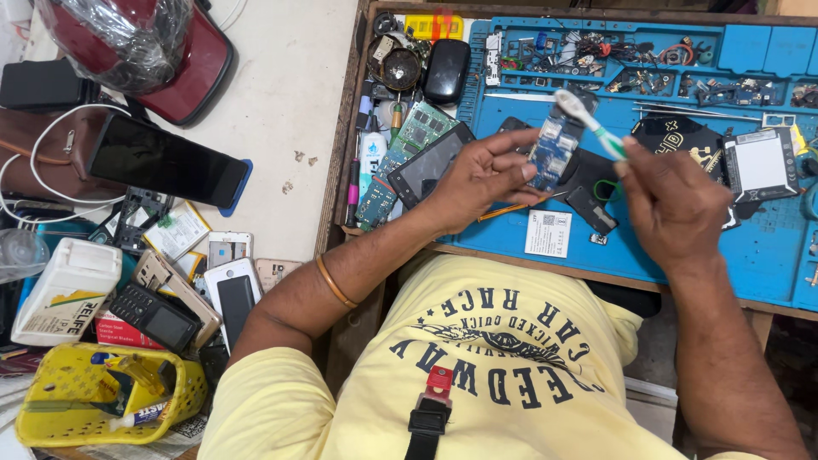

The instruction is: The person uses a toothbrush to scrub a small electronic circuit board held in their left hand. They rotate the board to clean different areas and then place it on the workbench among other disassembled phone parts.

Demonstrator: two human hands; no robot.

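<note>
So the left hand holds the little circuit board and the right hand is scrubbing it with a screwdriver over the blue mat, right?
Not quite: the head view shows a toothbrush, not a screwdriver, in the right hand. The rest holds: the left hand holds the circuit board over the blue mat, with the brush head at the board's top edge.

Wooden bench, blue repair mat (parts-strewn), phones, yellow basket
</note>
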